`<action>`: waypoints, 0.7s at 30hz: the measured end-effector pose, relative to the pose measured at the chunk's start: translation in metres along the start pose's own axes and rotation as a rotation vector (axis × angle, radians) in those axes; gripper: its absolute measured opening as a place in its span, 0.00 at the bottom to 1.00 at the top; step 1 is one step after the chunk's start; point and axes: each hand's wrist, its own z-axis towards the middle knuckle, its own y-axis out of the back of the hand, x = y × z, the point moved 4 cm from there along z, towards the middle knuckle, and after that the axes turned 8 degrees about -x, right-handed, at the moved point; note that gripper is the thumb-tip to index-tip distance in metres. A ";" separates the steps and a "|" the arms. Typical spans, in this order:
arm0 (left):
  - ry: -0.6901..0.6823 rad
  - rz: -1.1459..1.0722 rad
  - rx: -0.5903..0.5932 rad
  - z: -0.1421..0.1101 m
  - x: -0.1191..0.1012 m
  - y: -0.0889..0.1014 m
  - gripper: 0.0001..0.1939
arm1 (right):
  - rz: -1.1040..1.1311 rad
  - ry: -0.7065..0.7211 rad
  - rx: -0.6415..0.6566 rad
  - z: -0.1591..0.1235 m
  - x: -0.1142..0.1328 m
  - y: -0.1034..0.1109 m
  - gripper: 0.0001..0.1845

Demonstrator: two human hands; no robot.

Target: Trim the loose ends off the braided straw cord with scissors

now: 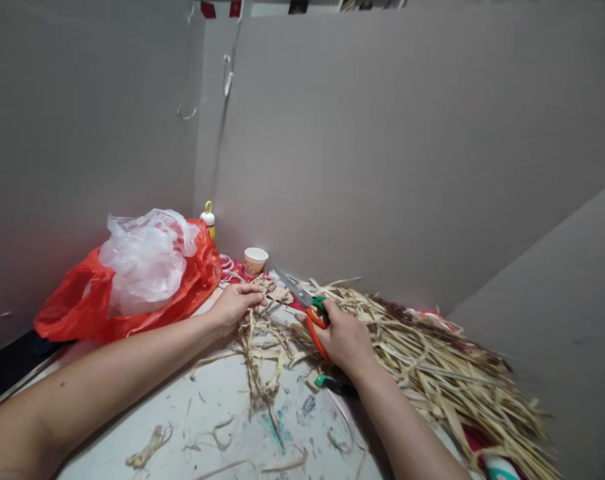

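My left hand (236, 307) pinches a length of knotted, braided dry straw (255, 370) between thumb and fingers; the braid hangs down onto the white tabletop. In my right hand (349, 339) is a pair of scissors (298, 291) with one orange and one green handle. Their blades point up and left, just right of the braid, and look almost closed. Under and beyond my right forearm spreads a large bundle of long dry straw strips (432, 360). A tool with a green and black handle (332, 384) lies on the table below my right wrist.
A red plastic bag (77, 300) with a crumpled clear bag (147, 260) sits at the left. Behind stand a paper cup (255, 261) and a yellow-and-white bottle (208, 219). Straw scraps (149, 448) litter the white table (177, 380). Grey partitions (382, 147) close off the back.
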 end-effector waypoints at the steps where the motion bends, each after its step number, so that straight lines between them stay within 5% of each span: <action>1: 0.012 -0.015 -0.002 0.000 0.001 0.000 0.10 | -0.072 0.045 0.023 -0.001 0.000 0.000 0.21; 12: -0.010 -0.101 0.005 0.001 0.001 0.002 0.10 | -0.198 0.205 0.079 -0.002 0.010 0.006 0.22; 21: -0.041 -0.105 0.010 0.000 0.001 0.001 0.10 | -0.290 0.222 -0.061 -0.005 0.009 0.004 0.21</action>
